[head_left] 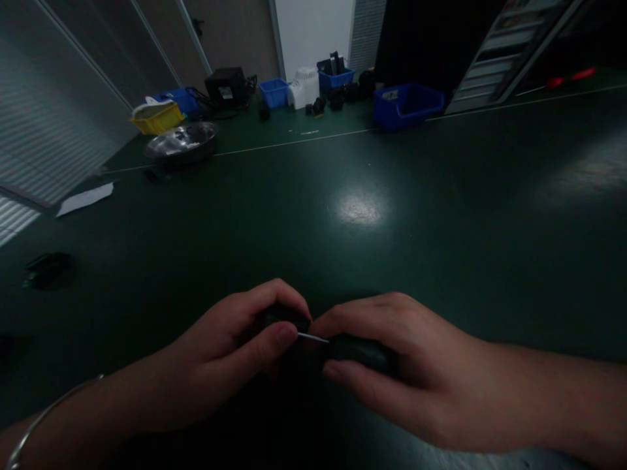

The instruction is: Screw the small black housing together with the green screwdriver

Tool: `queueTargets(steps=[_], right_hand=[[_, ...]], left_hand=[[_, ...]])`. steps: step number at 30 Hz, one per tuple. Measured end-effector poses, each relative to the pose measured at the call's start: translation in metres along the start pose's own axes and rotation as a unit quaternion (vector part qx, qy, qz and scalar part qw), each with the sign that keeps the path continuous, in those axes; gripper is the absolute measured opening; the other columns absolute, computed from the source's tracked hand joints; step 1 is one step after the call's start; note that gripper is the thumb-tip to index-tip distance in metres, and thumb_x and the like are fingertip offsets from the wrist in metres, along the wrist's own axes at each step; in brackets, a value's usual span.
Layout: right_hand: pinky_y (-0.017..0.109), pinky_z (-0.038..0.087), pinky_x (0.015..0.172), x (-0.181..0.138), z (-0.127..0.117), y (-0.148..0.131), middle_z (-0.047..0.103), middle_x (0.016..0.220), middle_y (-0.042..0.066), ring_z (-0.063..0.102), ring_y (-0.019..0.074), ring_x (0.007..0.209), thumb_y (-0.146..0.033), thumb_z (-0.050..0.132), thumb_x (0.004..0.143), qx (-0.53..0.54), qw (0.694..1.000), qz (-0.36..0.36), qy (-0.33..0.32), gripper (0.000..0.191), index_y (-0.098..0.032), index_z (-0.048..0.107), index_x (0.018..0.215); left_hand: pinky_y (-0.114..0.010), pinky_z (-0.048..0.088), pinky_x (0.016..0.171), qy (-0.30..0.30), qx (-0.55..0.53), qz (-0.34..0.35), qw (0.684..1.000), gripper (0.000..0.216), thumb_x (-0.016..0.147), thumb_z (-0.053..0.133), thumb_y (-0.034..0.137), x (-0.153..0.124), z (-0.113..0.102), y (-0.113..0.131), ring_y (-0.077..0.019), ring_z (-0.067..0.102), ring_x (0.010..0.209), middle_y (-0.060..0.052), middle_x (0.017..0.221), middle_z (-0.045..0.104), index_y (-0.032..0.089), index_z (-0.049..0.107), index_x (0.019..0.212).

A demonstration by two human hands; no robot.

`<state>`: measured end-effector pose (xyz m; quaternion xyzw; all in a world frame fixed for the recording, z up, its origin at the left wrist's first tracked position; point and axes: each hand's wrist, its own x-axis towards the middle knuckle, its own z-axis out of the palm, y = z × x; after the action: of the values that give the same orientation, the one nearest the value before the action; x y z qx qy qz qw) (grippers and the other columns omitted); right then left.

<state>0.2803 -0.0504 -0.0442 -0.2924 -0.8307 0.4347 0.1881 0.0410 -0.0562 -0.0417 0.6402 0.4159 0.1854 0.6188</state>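
Observation:
My right hand (421,365) is closed around the dark handle of a screwdriver (362,352). Its thin metal shaft points left and reaches the thumb of my left hand (240,339). Between that thumb and the curled fingers sits a small black object (287,316), mostly covered, so its kind cannot be made out. Whether the shaft's tip touches the black object is hidden by the thumb. Both hands are close together above the green surface (313,241), low in the view.
Along the back stand a metal bowl (181,145), a yellow bin (157,119), a black boxy device (225,88), a white plastic housing (304,88) and a blue bin (409,106). At the left lie a white sheet (85,198) and a dark item (46,269).

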Motion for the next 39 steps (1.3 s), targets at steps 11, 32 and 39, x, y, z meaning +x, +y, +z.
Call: queueTargets(steps=[11,32,39], right_hand=[[0.018,0.054,0.067,0.0004,0.0012,0.0009,0.078,0.103,0.008,0.074,0.0179,0.089,-0.017,0.059,0.093,0.017,1.0,-0.011,0.008,0.025,-0.015,0.07,0.115],[0.019,0.054,0.067,-0.002,0.0026,0.0042,0.078,0.105,0.01,0.074,0.02,0.093,-0.021,0.06,0.092,0.004,1.0,-0.011,0.014,0.025,-0.016,0.071,0.115],[0.017,0.054,0.066,0.0005,0.0014,0.0013,0.079,0.103,0.009,0.074,0.018,0.089,-0.017,0.062,0.091,0.0,1.0,-0.011,0.02,0.028,-0.013,0.07,0.118]], left_hand=[[-0.014,0.048,0.059,-0.012,-0.006,-0.008,1.0,0.017,0.1,0.051,0.04,0.0008,-0.0006,-0.0004,-0.0094,0.057,0.068,0.004,0.083,0.057,0.027,0.06,0.108],[-0.013,0.049,0.061,-0.023,-0.023,-0.011,0.999,0.02,0.099,0.05,0.042,0.0031,-0.0017,-0.0009,-0.0086,0.058,0.069,0.005,0.084,0.057,0.027,0.059,0.108],[-0.011,0.048,0.06,-0.018,-0.023,-0.01,1.0,0.017,0.099,0.052,0.041,0.0033,-0.0023,-0.0026,-0.0076,0.057,0.068,0.006,0.083,0.057,0.029,0.06,0.107]])
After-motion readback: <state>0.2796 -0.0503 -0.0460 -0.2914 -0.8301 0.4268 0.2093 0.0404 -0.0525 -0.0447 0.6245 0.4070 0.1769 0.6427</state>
